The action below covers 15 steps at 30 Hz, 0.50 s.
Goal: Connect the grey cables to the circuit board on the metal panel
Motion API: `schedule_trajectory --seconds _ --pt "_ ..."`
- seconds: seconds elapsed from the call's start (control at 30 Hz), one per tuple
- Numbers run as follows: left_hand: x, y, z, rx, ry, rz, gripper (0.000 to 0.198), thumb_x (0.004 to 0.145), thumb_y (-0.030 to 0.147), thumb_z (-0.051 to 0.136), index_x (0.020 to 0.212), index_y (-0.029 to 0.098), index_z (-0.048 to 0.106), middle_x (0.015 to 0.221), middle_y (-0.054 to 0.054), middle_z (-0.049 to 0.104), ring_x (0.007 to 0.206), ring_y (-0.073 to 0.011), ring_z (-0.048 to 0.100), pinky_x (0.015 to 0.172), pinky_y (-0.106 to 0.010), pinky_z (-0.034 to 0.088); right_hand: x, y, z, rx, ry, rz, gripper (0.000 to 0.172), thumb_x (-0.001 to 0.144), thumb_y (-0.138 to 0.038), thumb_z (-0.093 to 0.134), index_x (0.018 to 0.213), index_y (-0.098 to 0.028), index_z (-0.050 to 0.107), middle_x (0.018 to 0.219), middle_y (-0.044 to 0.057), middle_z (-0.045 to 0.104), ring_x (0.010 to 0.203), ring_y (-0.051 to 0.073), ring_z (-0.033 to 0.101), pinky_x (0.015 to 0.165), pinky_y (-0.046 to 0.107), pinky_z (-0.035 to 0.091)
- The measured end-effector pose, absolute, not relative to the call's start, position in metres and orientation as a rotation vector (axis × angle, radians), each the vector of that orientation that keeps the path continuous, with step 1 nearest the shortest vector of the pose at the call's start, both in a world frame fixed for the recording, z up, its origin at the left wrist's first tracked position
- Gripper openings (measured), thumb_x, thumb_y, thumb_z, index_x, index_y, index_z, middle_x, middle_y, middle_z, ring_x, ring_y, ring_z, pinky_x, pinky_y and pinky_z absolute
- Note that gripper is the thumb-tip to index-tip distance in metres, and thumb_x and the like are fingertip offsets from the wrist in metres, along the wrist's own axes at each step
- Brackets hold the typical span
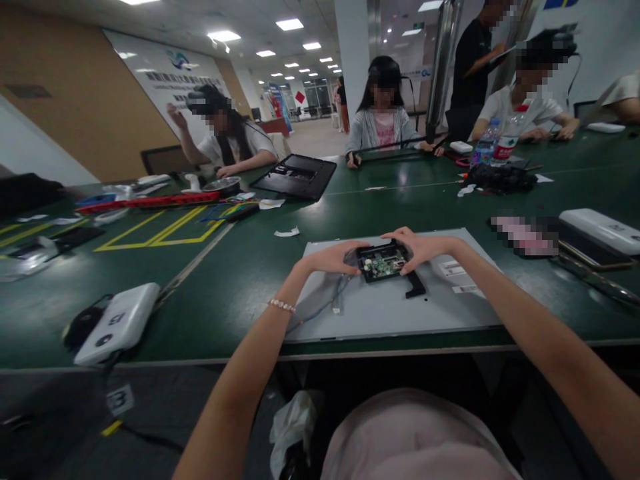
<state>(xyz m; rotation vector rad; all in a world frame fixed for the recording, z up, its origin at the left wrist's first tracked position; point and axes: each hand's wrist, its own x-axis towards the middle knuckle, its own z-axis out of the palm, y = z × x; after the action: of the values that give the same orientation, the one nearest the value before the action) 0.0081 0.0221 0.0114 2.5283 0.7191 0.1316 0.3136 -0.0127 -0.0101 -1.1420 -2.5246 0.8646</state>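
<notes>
A small black module with a green circuit board (384, 263) lies on a flat grey panel (380, 307) in front of me on the green table. My left hand (333, 257) grips the module's left side with its fingers curled over the edge. My right hand (419, 248) holds its right side the same way. A thin blue-and-grey cable (327, 305) runs from the module across the panel toward my left wrist, which wears a bead bracelet. A black bracket arm (415, 285) sticks out below the module.
A white power pack (120, 322) lies at the near left, another white device (603, 230) at the right. A black back cover (296, 176) and red strip (150, 201) sit farther off. Several other people sit around the table; bottles (495, 142) stand at the far right.
</notes>
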Motion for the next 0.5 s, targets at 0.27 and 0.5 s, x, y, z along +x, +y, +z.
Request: schedule_trajectory --seconds 0.27,0.5 --pt "0.013 0.022 0.006 2.473 0.702 0.161 0.085 0.075 0.044 0.067 0.149 0.017 0.035 0.153 -0.011 0.038 0.139 -0.0270 0.038 0.117 -0.040 0.026 0.331 -0.010 -0.002 -1.184 -2.509 0.958 0.086 0.074 -0.061 0.070 0.149 -0.035 0.034 0.136 0.007 0.038 0.126 0.032 0.046 0.109 0.048 0.039" --pt "0.015 0.016 0.008 2.452 0.704 0.159 0.087 0.075 0.045 0.067 0.150 0.018 0.032 0.154 -0.012 0.038 0.139 -0.0274 0.039 0.115 -0.040 0.029 0.332 -0.008 0.000 -1.148 -2.486 0.899 0.056 0.086 -0.058 0.057 0.132 -0.027 0.058 0.123 0.007 0.057 0.117 0.027 0.054 0.105 0.044 0.042"
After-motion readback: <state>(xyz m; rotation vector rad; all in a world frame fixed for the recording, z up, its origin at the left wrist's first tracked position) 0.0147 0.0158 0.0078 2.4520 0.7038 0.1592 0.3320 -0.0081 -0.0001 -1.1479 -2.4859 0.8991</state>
